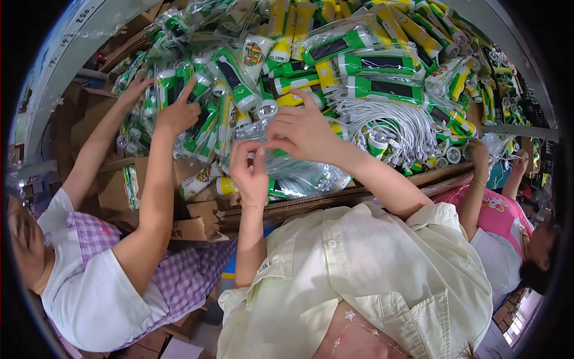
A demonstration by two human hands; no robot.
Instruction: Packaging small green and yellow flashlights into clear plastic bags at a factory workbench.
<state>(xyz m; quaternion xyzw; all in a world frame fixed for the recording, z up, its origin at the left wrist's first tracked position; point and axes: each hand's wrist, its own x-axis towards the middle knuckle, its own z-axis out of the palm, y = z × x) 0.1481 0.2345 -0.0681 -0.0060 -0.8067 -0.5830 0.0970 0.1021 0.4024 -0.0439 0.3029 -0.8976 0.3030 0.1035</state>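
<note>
Head view: two bare hands of the wearer work to the left of one coiled bundle of white cables, the landmark here. Four more hands belong to two co-workers: one person reaches in with both hands far left of the bundle, the other has both hands to its right.

Flashlights in green, yellow and white are too many to count; three bagged flashlights with dark panels lie in a stack just above the bundle, and one more flashlight of that kind lies well to its left. A cardboard container has its edge below the bundle and holds part of the heap. Clear sleeves hold many of the flashlights.

A clear plastic bag lies left of and below the bundle, directly under the right hand and just beside the left hand. The left hand's fingers are curled, thumb and forefinger close together. The right hand's forefinger is raised, its other fingers bent, its thumb stretched to the left fingertips. Whether either pinches thin film, I cannot tell.
</note>
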